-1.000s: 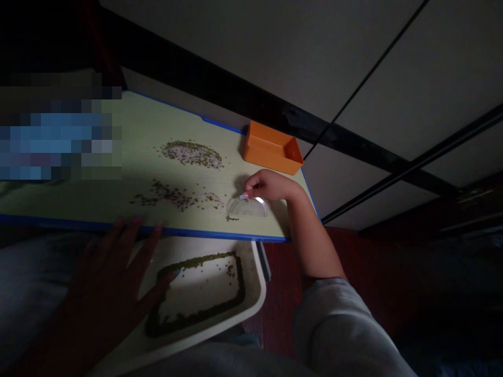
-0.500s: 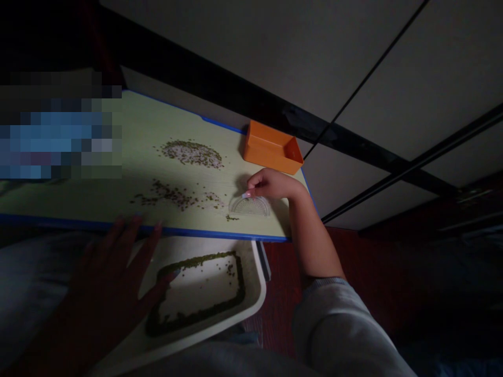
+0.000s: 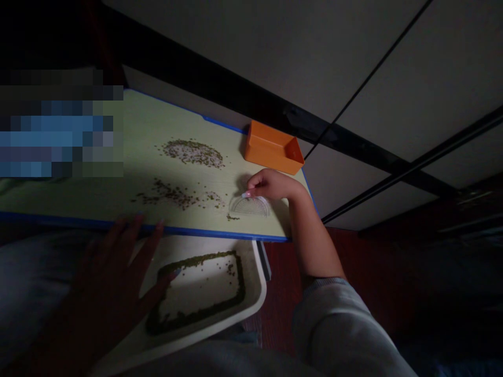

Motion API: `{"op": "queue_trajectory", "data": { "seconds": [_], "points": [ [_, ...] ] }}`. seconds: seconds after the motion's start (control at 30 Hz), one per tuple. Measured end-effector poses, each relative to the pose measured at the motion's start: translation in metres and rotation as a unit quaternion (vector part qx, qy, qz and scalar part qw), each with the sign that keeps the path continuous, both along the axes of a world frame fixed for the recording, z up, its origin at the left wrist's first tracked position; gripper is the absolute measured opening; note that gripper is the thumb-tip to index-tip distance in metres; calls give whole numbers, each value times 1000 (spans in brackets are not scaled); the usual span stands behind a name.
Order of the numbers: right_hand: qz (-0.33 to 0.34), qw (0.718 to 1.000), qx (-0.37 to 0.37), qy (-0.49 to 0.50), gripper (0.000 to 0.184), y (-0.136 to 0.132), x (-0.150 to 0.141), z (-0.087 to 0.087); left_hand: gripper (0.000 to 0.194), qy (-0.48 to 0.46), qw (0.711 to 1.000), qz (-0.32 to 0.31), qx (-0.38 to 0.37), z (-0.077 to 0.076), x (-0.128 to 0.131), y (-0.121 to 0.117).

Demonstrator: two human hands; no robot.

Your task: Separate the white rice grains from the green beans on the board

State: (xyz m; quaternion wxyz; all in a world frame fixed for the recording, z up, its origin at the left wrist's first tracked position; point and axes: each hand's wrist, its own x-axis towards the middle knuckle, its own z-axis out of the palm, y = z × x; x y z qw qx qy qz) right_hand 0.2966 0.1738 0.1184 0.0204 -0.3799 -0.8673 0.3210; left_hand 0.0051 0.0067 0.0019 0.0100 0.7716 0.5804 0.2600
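The right hand pinches a protractor, the left hand splays unclenched below-left of it, and few grains lie separated beside its straight edge, two leftward heaps seemingly undivided.

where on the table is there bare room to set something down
One bare patch of the pale table lies between the far pile of small bits and the far blue edge; a smaller one between that pile and the orange box. Nearer in it is crowded: scattered dark bits, then the protractor with the right hand on it.
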Motion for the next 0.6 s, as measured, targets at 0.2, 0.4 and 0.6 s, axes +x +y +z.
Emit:
{"op": "queue_trajectory", "data": {
  "seconds": [0.2, 0.4, 0.6],
  "points": [
    [4, 1000, 13, 13, 33, 1, -1, -2, 81, -3, 1000, 12, -4, 1, 1, 1],
    [11, 1000, 7, 7, 34, 0, -1, -3, 80, -1, 1000, 11, -4, 2, 2, -1],
    [18, 1000, -2, 6, 36, -1, -2, -2, 81, -2, 1000, 12, -4, 1, 3, -1]
  ]
}}
